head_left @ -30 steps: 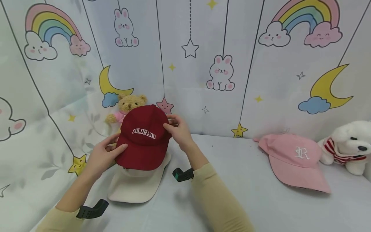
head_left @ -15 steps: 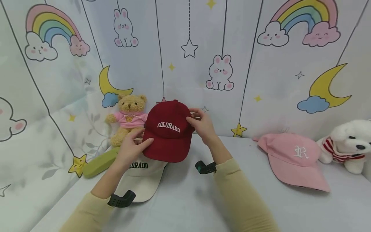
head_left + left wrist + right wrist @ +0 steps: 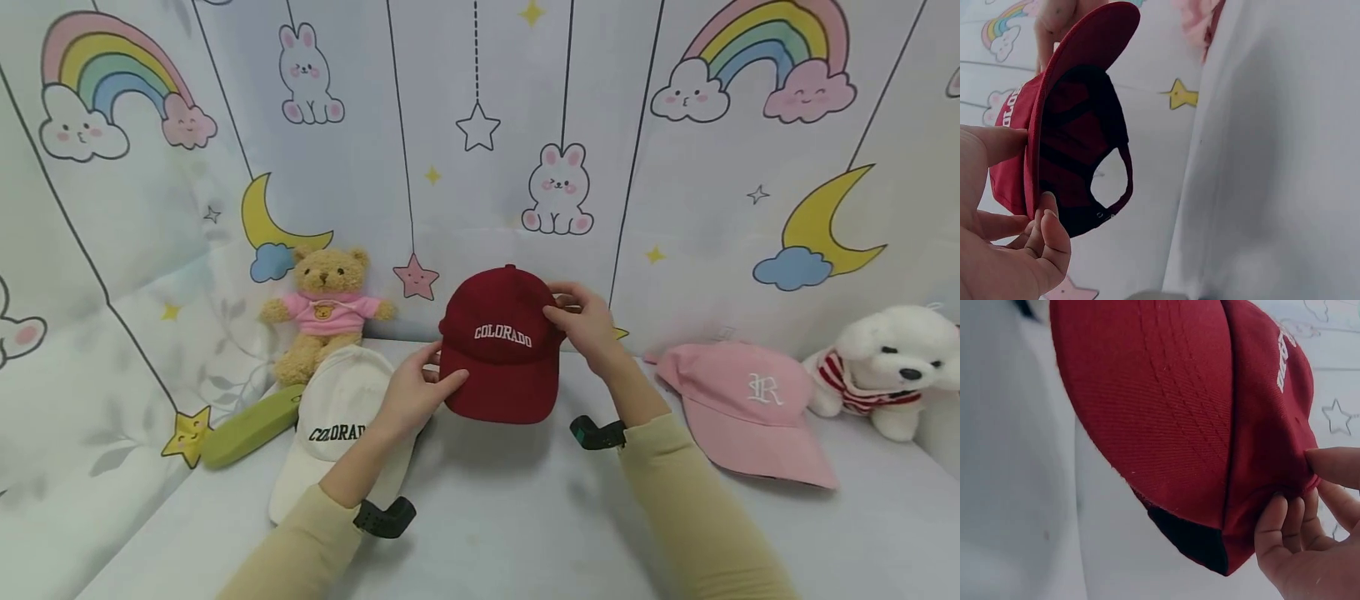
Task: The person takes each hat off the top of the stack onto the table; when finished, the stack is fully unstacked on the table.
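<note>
A dark red baseball cap (image 3: 498,333) lettered COLORADO is held up over the white table, its brim toward me. My left hand (image 3: 416,392) pinches the brim's left side, thumb on top and fingers beneath, as the left wrist view shows at the brim (image 3: 1038,137). On the other side, my right hand (image 3: 588,327) pinches the cap's crown near its lower edge; thumb and fingertips press the red cloth in the right wrist view. The cap's open underside and back strap (image 3: 1124,181) show in the left wrist view. Left of it lies a white COLORADO cap (image 3: 337,417), partly behind my left forearm.
A teddy bear (image 3: 327,312) in a pink top sits at the back left, beside a green elongated object (image 3: 251,427). To the right are a pink cap (image 3: 750,408) and a white plush dog (image 3: 885,367). A patterned cloth backdrop (image 3: 480,200) stands behind the table (image 3: 487,517).
Both hands have carried the red cap rightward, from in front of the teddy bear and above the white cap to the middle. The bear, green object and white cap are now more visible.
</note>
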A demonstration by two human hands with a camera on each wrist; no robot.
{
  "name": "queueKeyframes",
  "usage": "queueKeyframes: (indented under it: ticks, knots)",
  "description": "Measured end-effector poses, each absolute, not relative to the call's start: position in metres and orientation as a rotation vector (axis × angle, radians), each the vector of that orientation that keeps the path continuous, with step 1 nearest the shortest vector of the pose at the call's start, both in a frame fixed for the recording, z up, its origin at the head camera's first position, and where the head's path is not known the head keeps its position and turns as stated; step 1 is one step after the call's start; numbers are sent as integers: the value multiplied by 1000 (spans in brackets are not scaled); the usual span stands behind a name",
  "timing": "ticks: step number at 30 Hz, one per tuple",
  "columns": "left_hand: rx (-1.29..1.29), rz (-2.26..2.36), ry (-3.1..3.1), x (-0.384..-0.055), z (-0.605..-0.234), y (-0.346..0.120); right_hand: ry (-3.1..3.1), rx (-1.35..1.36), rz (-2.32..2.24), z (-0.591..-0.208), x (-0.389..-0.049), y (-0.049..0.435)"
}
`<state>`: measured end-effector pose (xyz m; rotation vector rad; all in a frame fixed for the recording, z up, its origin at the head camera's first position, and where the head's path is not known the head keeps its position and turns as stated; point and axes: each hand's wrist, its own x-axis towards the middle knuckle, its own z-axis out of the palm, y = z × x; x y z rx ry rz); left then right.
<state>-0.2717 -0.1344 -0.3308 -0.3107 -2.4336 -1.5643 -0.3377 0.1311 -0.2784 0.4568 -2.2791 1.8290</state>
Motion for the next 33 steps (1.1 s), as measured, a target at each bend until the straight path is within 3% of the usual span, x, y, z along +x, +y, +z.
queueKeyframes:
  ticks: [33]
  knots:
    - [-553,-1653,-2446,-303,-371,-6,-2468,187,1657,-307,-333,258]
